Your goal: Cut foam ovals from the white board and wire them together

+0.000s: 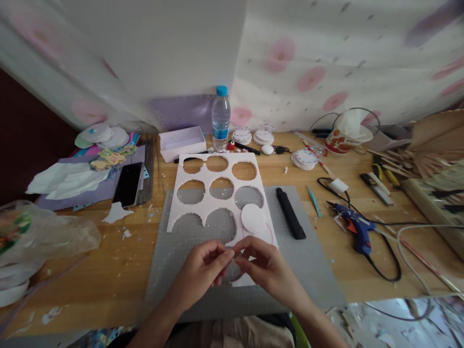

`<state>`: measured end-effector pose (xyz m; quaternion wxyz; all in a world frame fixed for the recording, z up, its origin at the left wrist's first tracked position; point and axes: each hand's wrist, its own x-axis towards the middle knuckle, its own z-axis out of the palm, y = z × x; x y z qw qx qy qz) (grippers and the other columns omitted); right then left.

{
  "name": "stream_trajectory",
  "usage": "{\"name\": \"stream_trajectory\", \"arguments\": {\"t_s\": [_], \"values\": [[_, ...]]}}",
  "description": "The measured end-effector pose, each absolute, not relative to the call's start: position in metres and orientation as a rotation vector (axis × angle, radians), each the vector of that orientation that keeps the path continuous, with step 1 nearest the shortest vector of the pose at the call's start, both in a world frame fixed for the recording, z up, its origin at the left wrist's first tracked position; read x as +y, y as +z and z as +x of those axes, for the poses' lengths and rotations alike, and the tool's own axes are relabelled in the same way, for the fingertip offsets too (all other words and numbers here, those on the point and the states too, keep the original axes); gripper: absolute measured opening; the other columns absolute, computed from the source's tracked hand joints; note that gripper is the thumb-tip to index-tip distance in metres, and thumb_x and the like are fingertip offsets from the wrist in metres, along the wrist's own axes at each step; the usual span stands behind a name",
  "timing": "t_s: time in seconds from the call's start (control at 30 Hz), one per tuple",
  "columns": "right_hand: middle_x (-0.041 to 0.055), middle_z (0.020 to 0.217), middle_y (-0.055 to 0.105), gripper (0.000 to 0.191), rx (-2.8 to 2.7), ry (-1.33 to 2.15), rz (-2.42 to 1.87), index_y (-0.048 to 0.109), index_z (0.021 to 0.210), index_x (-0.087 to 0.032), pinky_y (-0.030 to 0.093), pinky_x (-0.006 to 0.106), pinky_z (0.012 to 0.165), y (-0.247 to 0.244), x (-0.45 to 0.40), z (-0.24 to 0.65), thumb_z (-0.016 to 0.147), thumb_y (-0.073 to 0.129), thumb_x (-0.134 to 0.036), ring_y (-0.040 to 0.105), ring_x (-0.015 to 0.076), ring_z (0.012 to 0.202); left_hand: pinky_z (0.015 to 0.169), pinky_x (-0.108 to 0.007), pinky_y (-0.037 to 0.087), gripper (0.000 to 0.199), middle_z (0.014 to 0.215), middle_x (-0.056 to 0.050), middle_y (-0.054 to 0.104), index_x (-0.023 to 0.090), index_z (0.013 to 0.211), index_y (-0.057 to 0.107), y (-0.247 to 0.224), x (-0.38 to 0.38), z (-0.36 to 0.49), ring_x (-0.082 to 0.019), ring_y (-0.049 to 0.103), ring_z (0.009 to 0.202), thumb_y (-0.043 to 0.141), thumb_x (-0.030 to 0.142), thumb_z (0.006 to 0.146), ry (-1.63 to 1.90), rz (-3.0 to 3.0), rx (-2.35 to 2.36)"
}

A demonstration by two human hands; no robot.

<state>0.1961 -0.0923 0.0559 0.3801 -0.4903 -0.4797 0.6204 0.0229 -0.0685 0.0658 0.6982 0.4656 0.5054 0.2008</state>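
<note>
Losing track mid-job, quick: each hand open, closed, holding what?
Left hand: fingers curled, fingertips pinched toward the right; contents, if any, can't be told.
Right hand: curled likewise; hold can't be told.

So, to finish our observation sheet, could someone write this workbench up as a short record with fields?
Hands: left hand and right hand, fingertips close together; anything pinched is too small to tell
Worksurface: wooden table, grey cutting mat
Sheet: white sheet with round cut-outs, partly over mat
Disc: white disc, overlapping sheet
Left: black smartphone
Right: blue glue gun, turquoise tweezers
Back: blue-capped bottle
</note>
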Motion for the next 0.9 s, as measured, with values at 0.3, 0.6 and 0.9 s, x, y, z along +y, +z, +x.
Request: {"name": "stream_trajectory", "arguments": {"t_s": [0.3,0.6,0.9], "values": [[0.0014,0.074,0.062,0.025,-1.213,1.535,-1.301,0.065,0.083,-0.017,0.044,0.02,0.052,0.0593,-0.0904,0.1962,0.082,0.066,-0.042,0.053,0.0109,0.063,0.044,-0.019,0.032,0.047,0.06,0.002,0.055,0.014,0.076,0.059,0.0668,-0.0717,0.0243,-0.007,0.047,0.048,0.059,0.061,0.078,0.513,0.989,1.121],[0.0016,0.071,0.062,0.022,-1.272,1.462,-1.384,0.068,0.085,-0.016,0.041,0.018,0.047,0.0575,-0.0914,0.1964,0.082,0.066,-0.038,0.052,0.0099,0.059,0.044,-0.019,0.032,0.041,0.06,0.002,0.056,0.014,0.075,0.06,0.0654,-0.0724,0.0235,-0.007,0.047,0.048,0.06,0.055,0.08,0.542,1.011,1.152],[0.0002,0.066,0.061,0.022,-1.244,1.467,-1.379,0.068,0.083,-0.017,0.042,0.018,0.046,0.0613,-0.0901,0.1942,0.08,0.067,-0.039,0.051,0.0094,0.056,0.045,-0.02,0.033,0.038,0.059,0.002,0.055,0.016,0.07,0.06,0.0687,-0.0735,0.0269,-0.008,0.047,0.049,0.058,0.052,0.083,0.595,1.102,1.169]]}}
